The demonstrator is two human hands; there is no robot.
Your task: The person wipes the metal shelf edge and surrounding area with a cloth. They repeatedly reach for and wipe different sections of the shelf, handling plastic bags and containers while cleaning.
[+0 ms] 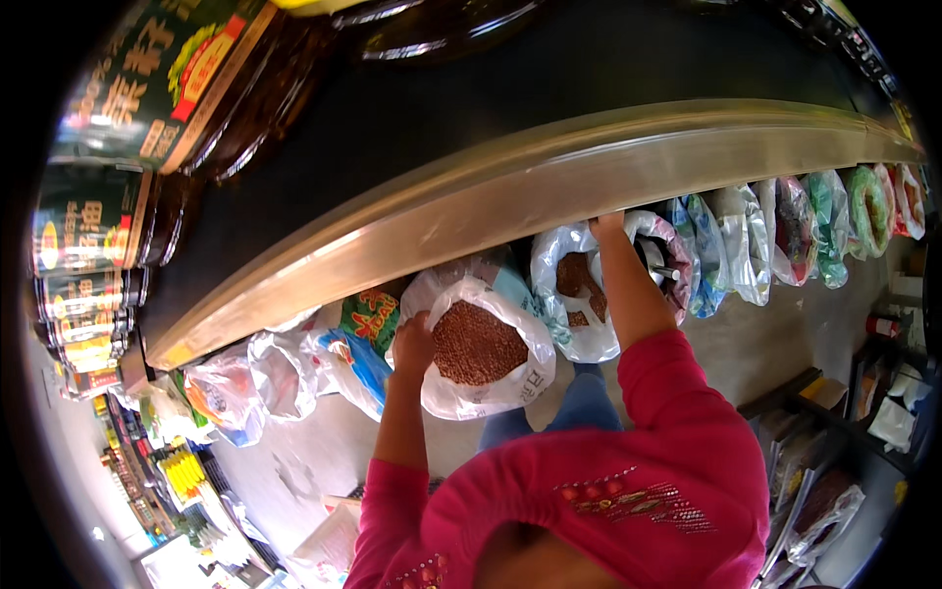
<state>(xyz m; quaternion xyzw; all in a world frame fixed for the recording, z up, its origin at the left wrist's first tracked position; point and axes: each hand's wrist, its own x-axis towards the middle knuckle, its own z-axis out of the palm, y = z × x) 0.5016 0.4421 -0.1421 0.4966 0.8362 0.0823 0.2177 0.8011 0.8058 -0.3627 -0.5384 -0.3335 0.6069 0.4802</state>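
My left hand (414,344) grips the left rim of a white woven sack (541,368) with its mouth rolled open. Reddish-brown grains (480,346) fill this sack nearly to the top. My right hand (608,223) reaches to the far rim of a neighbouring white plastic-lined sack (546,254), just under the counter's edge. Its fingers are partly hidden, so their hold is unclear. Brown grains (574,276) show inside that second sack. A shiny metal handle (666,273) sticks out by a pink-edged bag (684,254) to the right of my forearm.
A black counter with a metal front edge (471,199) overhangs the row of sacks. Dark bottles of oil (243,96) stand on its left. More plastic-lined bags (283,368) continue leftward, and others (791,228) rightward. Racks with goods (809,456) stand behind at right.
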